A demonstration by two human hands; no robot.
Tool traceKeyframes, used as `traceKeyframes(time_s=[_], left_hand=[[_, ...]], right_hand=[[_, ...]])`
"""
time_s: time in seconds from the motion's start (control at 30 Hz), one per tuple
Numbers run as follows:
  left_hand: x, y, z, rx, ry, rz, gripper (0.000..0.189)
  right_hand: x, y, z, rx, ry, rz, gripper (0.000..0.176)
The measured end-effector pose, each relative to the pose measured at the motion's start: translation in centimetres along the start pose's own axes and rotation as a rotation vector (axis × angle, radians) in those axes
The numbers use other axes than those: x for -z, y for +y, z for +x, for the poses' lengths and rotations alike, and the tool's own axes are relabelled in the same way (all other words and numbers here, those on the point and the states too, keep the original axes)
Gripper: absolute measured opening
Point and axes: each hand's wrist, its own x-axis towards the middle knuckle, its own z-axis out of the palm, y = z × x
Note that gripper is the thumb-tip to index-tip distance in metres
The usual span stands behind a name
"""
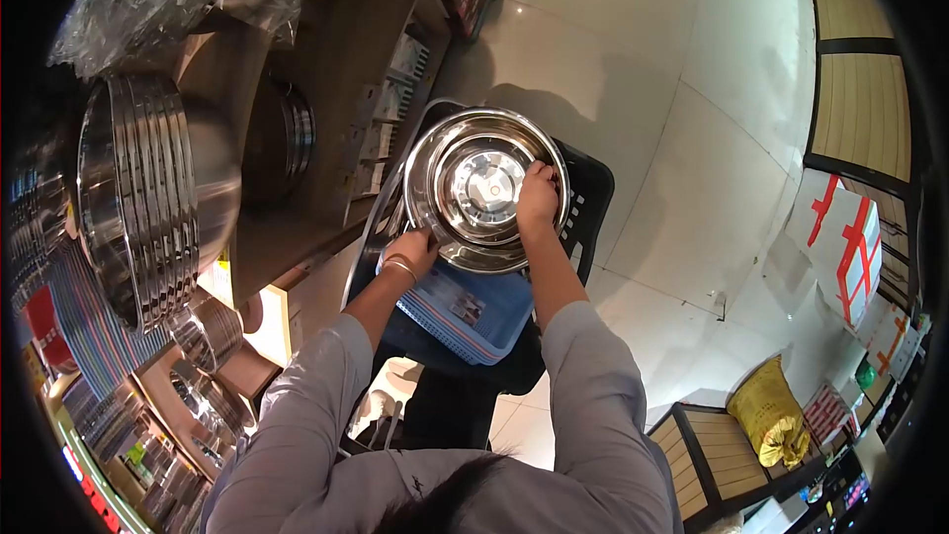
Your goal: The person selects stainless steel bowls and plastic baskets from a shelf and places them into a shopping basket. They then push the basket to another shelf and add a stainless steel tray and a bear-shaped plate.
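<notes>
Both hands grip a shiny round steel basin (pixel 486 188) by its rim, its hollow side facing up. My left hand (pixel 413 249) holds the lower left rim, with a bangle on the wrist. My right hand (pixel 539 200) holds the right side, fingers over the rim. Beneath the basin, a stack of blue plastic baskets (pixel 474 314) rests on a black chair (pixel 590 200). The basin covers the upper part of the baskets. Whether several basins are nested in my hands, I cannot tell.
At the left, shelves (pixel 331 40) hold a stack of large steel bowls (pixel 148 203), with plastic wrapping (pixel 188 0) above. A yellow sack (pixel 769 410), a white box with red tape (pixel 840 242) and wooden-slatted racks (pixel 860 89) stand at the right.
</notes>
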Motion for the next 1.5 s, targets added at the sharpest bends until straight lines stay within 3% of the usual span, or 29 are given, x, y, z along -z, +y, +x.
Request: traceKeyframes(time_s=[0.07,0.1,0.23,0.33,0.47,0.63,0.7,0.77,0.87,1.13,1.37,1.43,1.5], left_hand=[[-0.1,0.1,-0.1,0.022,-0.016,0.013,0.022],[0.0,0.1,-0.3,0.045,-0.033,0.023,0.022],[0.6,0.6,-0.2,0.055,-0.083,0.081,0.023],[0.0,0.7,0.9,0.101,-0.076,0.105,0.024],[0.1,1.0,1.3,0.148,-0.011,0.043,0.023],[-0.2,-1.0,1.3,0.122,0.181,-0.184,0.027],[0.6,-1.6,0.3,0.128,0.208,-0.231,0.029],[3.6,-0.9,-1.7,0.147,0.151,-0.348,0.036],[5.0,-1.7,-4.6,0.05,0.284,-0.32,0.042],[10.0,-2.1,-16.2,-0.146,0.388,-0.605,0.031],[11.7,-6.7,-29.9,-0.428,0.3,-1.253,0.012],[12.2,-8.7,-34.9,-0.427,0.324,-1.35,0.012],[12.1,-11.2,-39.3,-0.395,0.343,-1.484,0.011]], right_hand=[[0.3,0.2,0.2,0.02,-0.07,0.086,0.026],[0.3,0.2,0.1,0.005,-0.061,0.107,0.016],[1.5,0.2,-0.3,-0.061,-0.167,0.316,0.021],[4.3,0.3,-1.4,-0.018,-0.113,0.394,0.022],[8.1,0.7,-3.2,-0.05,-0.227,0.69,0.023],[11.5,2.3,-5.2,-0.139,-0.323,0.841,0.027],[12.4,3.0,-6.8,-0.1,-0.146,0.936,0.026],[14.8,3.7,-7.8,-0.115,-0.127,0.988,0.025],[17.3,4.9,-10.0,-0.015,0.009,1.019,0.022],[28.4,5.4,-17.2,0.051,0.035,1.174,0.024],[38.1,2.5,-25.8,0.251,0.093,1.304,0.023],[39.7,0.3,-27.7,0.353,0.082,1.465,0.021],[41.3,-2.3,-29.7,0.337,0.067,1.371,0.021]])
